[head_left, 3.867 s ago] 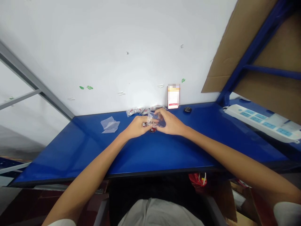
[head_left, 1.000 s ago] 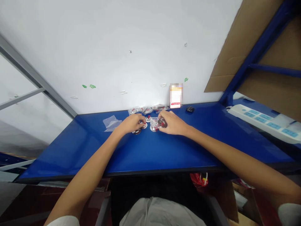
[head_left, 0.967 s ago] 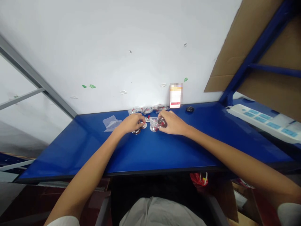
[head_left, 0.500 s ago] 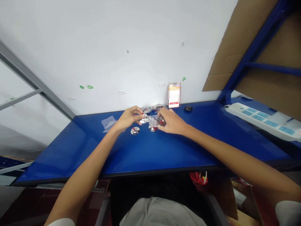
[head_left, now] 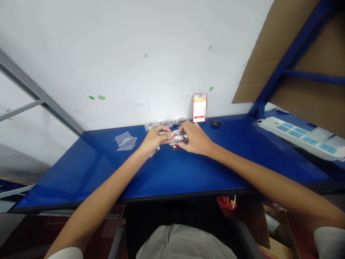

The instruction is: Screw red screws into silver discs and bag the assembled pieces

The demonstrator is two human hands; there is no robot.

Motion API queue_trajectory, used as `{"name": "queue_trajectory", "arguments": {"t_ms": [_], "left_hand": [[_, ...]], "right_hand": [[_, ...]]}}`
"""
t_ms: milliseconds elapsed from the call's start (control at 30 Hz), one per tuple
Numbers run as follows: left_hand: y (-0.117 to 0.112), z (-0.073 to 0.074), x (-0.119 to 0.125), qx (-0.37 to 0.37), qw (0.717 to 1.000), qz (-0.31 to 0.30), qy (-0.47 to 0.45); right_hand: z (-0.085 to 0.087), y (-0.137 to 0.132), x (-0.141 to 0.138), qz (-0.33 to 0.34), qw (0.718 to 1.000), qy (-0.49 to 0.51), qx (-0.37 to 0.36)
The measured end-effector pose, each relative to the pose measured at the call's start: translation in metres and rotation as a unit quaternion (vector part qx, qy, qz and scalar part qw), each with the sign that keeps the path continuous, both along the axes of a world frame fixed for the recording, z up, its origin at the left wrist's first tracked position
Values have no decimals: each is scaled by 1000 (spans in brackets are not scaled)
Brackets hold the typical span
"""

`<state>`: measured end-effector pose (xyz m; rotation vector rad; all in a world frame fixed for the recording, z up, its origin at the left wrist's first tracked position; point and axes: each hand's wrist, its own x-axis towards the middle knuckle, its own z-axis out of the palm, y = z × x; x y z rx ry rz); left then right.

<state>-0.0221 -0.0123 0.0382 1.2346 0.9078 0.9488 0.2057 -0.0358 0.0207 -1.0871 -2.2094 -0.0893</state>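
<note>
Clear plastic bag (head_left: pixel 177 137) held between both hands, in front of the smartphone (head_left: pixel 199 108) and to its left.
Right hand (head_left: pixel 196 138): fingers curled, grasping the bag with shiny discs inside. Left hand (head_left: pixel 154 141): fingers part-bent, touching the bag's left end; whether they pinch it cannot be told. One red-marked disc (head_left: pixel 174 146) lies just below the bag; another disc (head_left: pixel 156 149) is partly hidden by the left hand. Blue desk (head_left: pixel 167 176) surface extends between the hands and its dark front edge, the side farthest from the smartphone. Wrapped pieces (head_left: pixel 151 125) line the white wall (head_left: pixel 118 54) left of the smartphone; a power strip (head_left: pixel 300 138) sits well to its right.
</note>
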Motion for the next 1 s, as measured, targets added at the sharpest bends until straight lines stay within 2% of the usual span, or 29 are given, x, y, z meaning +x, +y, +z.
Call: {"name": "queue_trajectory", "arguments": {"t_ms": [100,300,433,533,633,767,867,1000], "left_hand": [[-3,0,4,19,1000,-13,-4],[-5,-11,12,84,995,57,11],[-5,-10,10,142,987,22,66],[-5,-1,7,157,985,6,64],[-4,7,2,171,984,31,37],[-2,12,-3,189,980,63,31],[-3,10,-3,182,981,24,60],[-2,6,0,197,968,-33,150]], "right_hand": [[1,-1,-1,-7,1000,0,1],[1,-3,-5,7,1000,12,-3],[2,-5,-6,7,1000,17,-25],[2,-2,-3,1,997,46,-56],[-3,5,1,-1,988,110,-109],[-12,13,3,39,949,226,-215],[-16,13,0,78,931,251,-255],[-18,9,-5,90,921,256,-278]]}}
